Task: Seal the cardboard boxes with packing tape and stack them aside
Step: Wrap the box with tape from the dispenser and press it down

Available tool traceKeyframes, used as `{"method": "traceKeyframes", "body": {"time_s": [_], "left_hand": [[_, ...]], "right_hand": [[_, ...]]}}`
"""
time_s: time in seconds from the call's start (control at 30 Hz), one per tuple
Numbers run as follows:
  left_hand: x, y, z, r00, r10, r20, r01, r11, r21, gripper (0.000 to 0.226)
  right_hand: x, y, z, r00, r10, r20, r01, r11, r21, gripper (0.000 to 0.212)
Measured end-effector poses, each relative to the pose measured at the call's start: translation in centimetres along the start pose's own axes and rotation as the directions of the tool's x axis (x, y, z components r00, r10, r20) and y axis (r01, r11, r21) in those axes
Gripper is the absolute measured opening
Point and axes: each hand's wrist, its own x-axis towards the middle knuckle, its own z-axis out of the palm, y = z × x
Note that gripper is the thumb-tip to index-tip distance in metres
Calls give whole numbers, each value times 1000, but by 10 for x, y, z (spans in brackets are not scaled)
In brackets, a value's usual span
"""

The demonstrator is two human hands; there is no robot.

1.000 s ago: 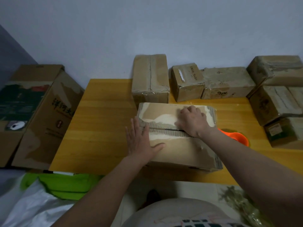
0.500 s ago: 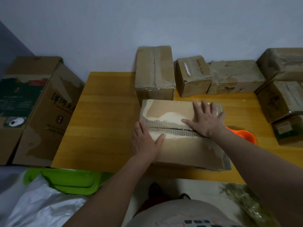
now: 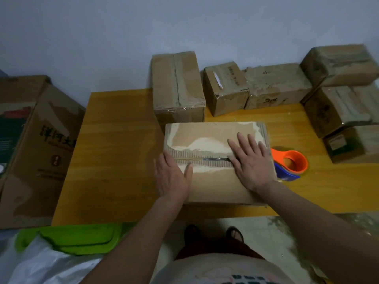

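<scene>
On the table [image 3: 114, 152] sits the box [image 3: 211, 185], flaps closed, seam untaped. Left hand [image 3: 171, 178] lies flat at its left end; right hand [image 3: 251, 161] presses flat, fingers spread, across the seam. Tape dispenser [image 3: 291, 163] rests just right of it.

A green tray [image 3: 78, 240] lies on the floor below the tabletop's [image 3: 114, 152] near edge, beside white plastic sheeting [image 3: 41, 267]; pale wall [image 3: 123, 37] behind.

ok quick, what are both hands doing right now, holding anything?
Left hand: open, fingers straight, pressing flat on the worn brown cardboard box.
Right hand: open, fingers spread flat on the same box's top flaps.
</scene>
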Motion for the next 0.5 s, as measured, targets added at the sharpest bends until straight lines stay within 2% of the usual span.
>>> {"method": "traceKeyframes", "body": {"time_s": [0.1, 0.17, 0.2, 0.27, 0.3, 0.33, 0.4, 0.43, 0.5], "left_hand": [[-3, 9, -3, 998, 66, -5, -62, 966, 251, 74], [-8, 25, -1, 961, 268, 65, -275, 917, 288, 74], [-14, 36, 3, 902, 396, 173, -429, 864, 264, 82], [-24, 58, 15, 728, 565, 389, -665, 719, 200, 106], [-26, 68, 21, 668, 593, 450, -723, 661, 202, 118], [-26, 76, 26, 639, 602, 479, -752, 618, 227, 127], [-23, 84, 32, 639, 601, 481, -763, 578, 291, 133], [-22, 86, 34, 647, 601, 469, -757, 575, 309, 131], [-20, 89, 37, 661, 602, 447, -747, 583, 319, 127]], "right_hand": [[2, 3, 3, 998, -1, -58, 7, 994, 110, 58], [4, 7, 5, 992, -12, -124, 35, 982, 186, 49], [5, 10, 6, 989, -20, -145, 54, 970, 237, 45], [6, 18, 5, 989, -31, -143, 80, 933, 351, 40], [5, 24, 2, 989, -28, -144, 84, 912, 401, 40], [4, 30, -1, 987, -8, -161, 79, 896, 438, 41], [1, 45, -7, 969, 90, -230, 24, 892, 452, 45], [0, 53, -9, 957, 174, -233, -48, 885, 463, 47], [-1, 69, -12, 910, 400, -108, -267, 765, 587, 47]]}}
